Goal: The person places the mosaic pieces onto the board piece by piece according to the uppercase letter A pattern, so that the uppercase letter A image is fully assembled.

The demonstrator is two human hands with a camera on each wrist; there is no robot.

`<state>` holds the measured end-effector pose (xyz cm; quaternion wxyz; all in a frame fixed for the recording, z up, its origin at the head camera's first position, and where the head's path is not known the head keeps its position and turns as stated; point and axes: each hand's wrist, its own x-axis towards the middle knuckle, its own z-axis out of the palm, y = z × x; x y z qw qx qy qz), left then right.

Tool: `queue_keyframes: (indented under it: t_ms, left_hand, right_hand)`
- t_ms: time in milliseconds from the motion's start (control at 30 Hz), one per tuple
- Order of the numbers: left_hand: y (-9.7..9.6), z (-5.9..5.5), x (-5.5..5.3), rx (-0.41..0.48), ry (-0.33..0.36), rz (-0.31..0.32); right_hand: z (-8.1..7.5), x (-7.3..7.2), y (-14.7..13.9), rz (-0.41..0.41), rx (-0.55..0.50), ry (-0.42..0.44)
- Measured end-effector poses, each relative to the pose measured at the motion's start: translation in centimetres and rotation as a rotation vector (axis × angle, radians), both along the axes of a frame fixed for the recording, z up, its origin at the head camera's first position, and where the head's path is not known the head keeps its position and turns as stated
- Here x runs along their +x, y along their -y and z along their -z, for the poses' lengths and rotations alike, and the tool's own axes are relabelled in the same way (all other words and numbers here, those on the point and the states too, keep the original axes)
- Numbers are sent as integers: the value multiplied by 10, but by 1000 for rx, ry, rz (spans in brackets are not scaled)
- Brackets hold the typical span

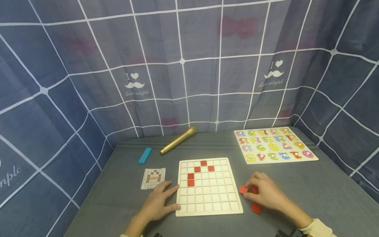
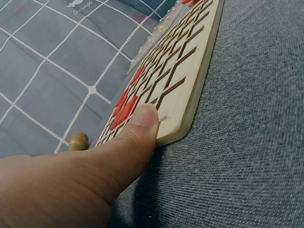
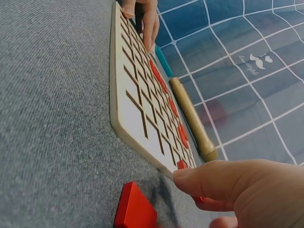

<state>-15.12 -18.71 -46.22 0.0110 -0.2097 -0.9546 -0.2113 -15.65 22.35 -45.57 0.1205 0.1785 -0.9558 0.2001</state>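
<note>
A pale wooden grid board (image 1: pixel 216 197) lies in the middle of the dark table, with several red square tiles (image 1: pixel 190 182) set in its upper left and top cells. My left hand (image 1: pixel 157 202) rests at the board's left edge, fingers spread; in the left wrist view its thumb (image 2: pixel 145 116) presses on the near corner. Right of the board, my right hand (image 1: pixel 265 191) pinches a red tile (image 1: pixel 243 190) between thumb and fingers. More red tiles lie under and beside that hand, one loose tile (image 3: pixel 135 209) showing plainly in the right wrist view.
A small printed pattern card (image 1: pixel 153 178) lies left of the board, below a blue bar (image 1: pixel 145 156). Behind the board is a gold microphone-shaped stick (image 1: pixel 177 141). A colourful number puzzle board (image 1: pixel 296 160) sits at the back right. A checked curtain (image 1: pixel 201 79) encloses the table.
</note>
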Motion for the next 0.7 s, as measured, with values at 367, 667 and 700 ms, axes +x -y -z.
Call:
queue_keyframes:
  t_ms: [367, 667, 700]
  left_hand:
    - [-2, 0, 0, 0, -10, -13]
    - [-2, -1, 1, -7, -8, -6]
    - [-2, -2, 1, -5, -3, -5]
  right_hand:
    - [-1, -5, 11, -35, -18, -13]
    - [2, -17, 31, -101, -29, -72]
    - [1, -19, 35, -110, -31, -66]
